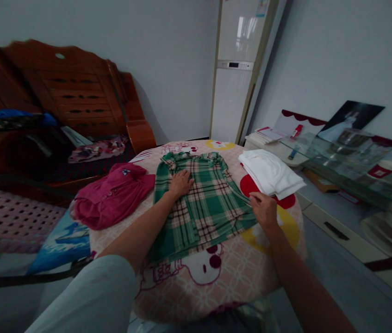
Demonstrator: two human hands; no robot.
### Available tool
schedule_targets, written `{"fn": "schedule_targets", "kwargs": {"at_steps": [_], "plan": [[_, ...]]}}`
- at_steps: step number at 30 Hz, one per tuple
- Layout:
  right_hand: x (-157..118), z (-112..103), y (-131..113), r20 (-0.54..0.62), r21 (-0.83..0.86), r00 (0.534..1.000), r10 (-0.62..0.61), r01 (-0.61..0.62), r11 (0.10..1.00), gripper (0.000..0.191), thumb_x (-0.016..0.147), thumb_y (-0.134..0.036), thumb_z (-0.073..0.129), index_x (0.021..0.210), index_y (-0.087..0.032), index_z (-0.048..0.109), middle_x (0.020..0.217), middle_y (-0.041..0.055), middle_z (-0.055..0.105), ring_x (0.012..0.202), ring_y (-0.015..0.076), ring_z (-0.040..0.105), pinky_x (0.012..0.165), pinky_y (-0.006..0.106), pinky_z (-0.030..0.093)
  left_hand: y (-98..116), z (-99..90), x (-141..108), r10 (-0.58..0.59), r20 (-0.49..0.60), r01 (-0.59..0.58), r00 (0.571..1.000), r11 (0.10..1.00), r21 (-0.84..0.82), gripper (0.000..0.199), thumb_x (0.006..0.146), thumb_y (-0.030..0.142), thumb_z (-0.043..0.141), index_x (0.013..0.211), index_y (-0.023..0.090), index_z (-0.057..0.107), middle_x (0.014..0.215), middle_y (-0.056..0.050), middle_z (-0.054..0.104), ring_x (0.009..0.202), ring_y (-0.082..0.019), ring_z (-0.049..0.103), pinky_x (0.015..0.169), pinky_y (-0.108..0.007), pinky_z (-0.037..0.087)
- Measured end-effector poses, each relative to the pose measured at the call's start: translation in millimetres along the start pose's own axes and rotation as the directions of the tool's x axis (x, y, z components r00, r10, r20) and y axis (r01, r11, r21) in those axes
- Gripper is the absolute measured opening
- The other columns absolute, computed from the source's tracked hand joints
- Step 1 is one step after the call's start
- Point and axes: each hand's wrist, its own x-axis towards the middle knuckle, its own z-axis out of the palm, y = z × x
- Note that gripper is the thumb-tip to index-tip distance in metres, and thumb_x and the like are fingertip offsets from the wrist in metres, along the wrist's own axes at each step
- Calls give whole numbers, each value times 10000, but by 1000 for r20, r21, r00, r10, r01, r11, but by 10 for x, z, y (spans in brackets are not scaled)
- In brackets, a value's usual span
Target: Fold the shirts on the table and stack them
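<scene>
A green plaid shirt [209, 203] lies spread on a round table with a patterned cloth [230, 282], its collar end toward the far side. My left hand [181, 183] rests flat on the upper left part of the shirt, fingers stretched out. At the shirt's right edge, my right hand [264, 209] pinches the fabric, which is drawn into creases toward the fingers. To the left lies a bunched magenta garment [114, 196]. A folded white garment [270, 173] lies just beyond my right hand.
A wooden sofa [74, 88] with clothes on its seat stands at the left, near a pink perforated basket [15, 217]. On the right is a glass-topped cabinet [348, 171] holding various items. A tall white air conditioner [233, 97] stands behind the table.
</scene>
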Motion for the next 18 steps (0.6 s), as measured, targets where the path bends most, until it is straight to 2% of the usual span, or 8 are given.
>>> {"fn": "schedule_targets", "kwargs": {"at_steps": [3, 5, 8, 10, 11, 13, 15, 18], "plan": [[27, -68, 275, -47, -31, 996, 76, -78, 996, 287, 798, -270, 514, 883, -158, 764, 925, 128, 769, 844, 252, 703, 822, 361, 515, 103, -102, 47, 3, 44, -4, 999, 1000, 9, 391, 862, 277, 597, 1230, 146, 613, 1394, -177, 530, 1308, -344, 473, 1117, -474, 331], [22, -63, 358, -31, -35, 996, 80, -81, 996, 288, 797, -291, 523, 883, -163, 766, 930, 124, 769, 852, 250, 703, 826, 360, 513, 253, -150, 70, 90, 81, -87, 993, 996, -34, 360, 813, 227, 639, 1164, 155, 661, 1328, -167, 588, 1284, -337, 498, 1109, -437, 348], [9, -24, 385, -1, -63, 997, 82, -82, 995, 293, 808, -349, 548, 889, -171, 766, 926, 117, 767, 854, 239, 694, 822, 347, 505, 566, -139, 88, 300, 162, -264, 940, 941, -213, 262, 768, 188, 662, 1019, 220, 729, 1148, -102, 698, 1166, -292, 588, 1062, -362, 394], [-1, -2, 371, 21, -93, 996, 92, -90, 992, 302, 810, -379, 567, 899, -168, 764, 922, 118, 763, 849, 232, 688, 809, 334, 497, 778, -88, 118, 379, 203, -311, 903, 901, -303, 164, 744, 172, 667, 870, 228, 755, 998, -89, 735, 1073, -283, 632, 1015, -339, 420], [-6, 4, 361, 35, -107, 995, 98, -93, 990, 302, 807, -383, 578, 903, -165, 763, 923, 119, 761, 847, 229, 685, 802, 330, 493, 869, -55, 145, 387, 211, -307, 898, 893, -330, 128, 735, 163, 664, 800, 223, 755, 933, -89, 739, 1039, -282, 645, 994, -334, 430], [-20, 8, 341, 65, -128, 992, 112, -103, 986, 285, 789, -377, 605, 892, -161, 761, 913, 119, 758, 839, 229, 683, 785, 326, 486, 1010, 20, 230, 339, 187, -250, 922, 890, -381, 117, 717, 141, 655, 725, 209, 749, 877, -90, 740, 1011, -283, 655, 976, -335, 440], [-35, 5, 330, 88, -136, 989, 122, -110, 985, 255, 768, -370, 623, 844, -165, 755, 877, 113, 755, 817, 231, 679, 763, 325, 480, 1095, 109, 343, 226, 147, -134, 963, 875, -466, 138, 693, 117, 653, 738, 200, 754, 892, -85, 744, 1033, -286, 646, 990, -346, 440], [-51, -4, 338, 78, -87, 987, 138, -131, 988, 238, 754, -377, 609, 752, -171, 728, 771, 96, 739, 741, 227, 665, 717, 325, 474, 1166, 273, 511, 60, 150, 53, 987, 758, -650, 242, 663, 75, 653, 850, 185, 760, 933, -77, 741, 1057, -278, 632, 991, -359, 457]]}}
